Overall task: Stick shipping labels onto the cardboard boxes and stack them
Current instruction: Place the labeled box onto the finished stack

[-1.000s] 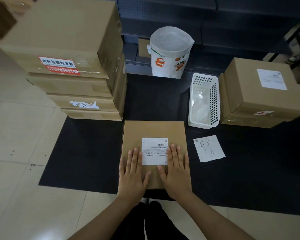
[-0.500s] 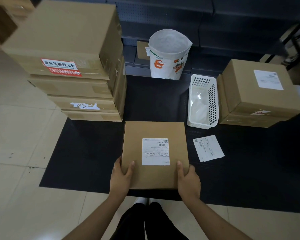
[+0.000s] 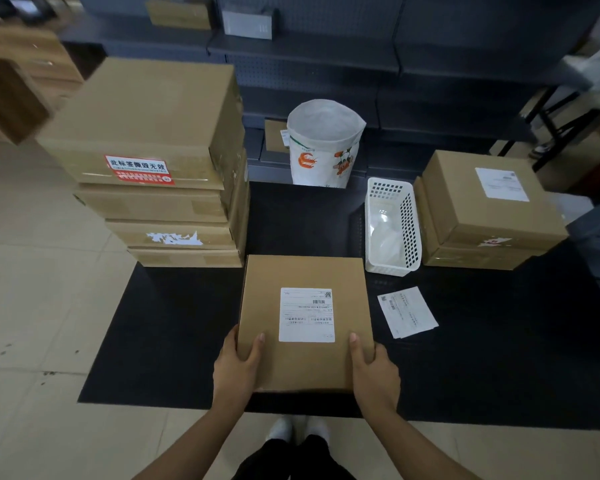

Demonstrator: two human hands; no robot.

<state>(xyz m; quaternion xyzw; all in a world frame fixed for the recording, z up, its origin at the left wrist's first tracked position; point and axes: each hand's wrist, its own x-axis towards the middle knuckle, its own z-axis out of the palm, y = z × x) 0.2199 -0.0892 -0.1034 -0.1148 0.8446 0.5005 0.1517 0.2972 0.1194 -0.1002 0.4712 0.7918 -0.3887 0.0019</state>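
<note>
A flat cardboard box (image 3: 305,271) lies on the black mat (image 3: 174,327) in front of me, with a white shipping label (image 3: 307,315) stuck on its top. My left hand (image 3: 236,365) grips its near left corner, thumb on top. My right hand (image 3: 374,368) grips the near right corner the same way. A tall stack of several unlabelled boxes (image 3: 153,140) stands at the back left. At the right, two boxes (image 3: 482,216) are stacked, the top one bearing a label (image 3: 502,184). Loose label sheets (image 3: 407,311) lie on the mat right of the held box.
A white perforated basket (image 3: 394,226) with clear film inside stands between the held box and the right stack. A white printed bag (image 3: 324,143) stands open at the back. Dark shelving (image 3: 361,57) runs behind. Tiled floor (image 3: 32,306) lies to the left.
Both hands left the label, where they lay flat, and took hold of the box's near corners. The view has tilted up a little since.
</note>
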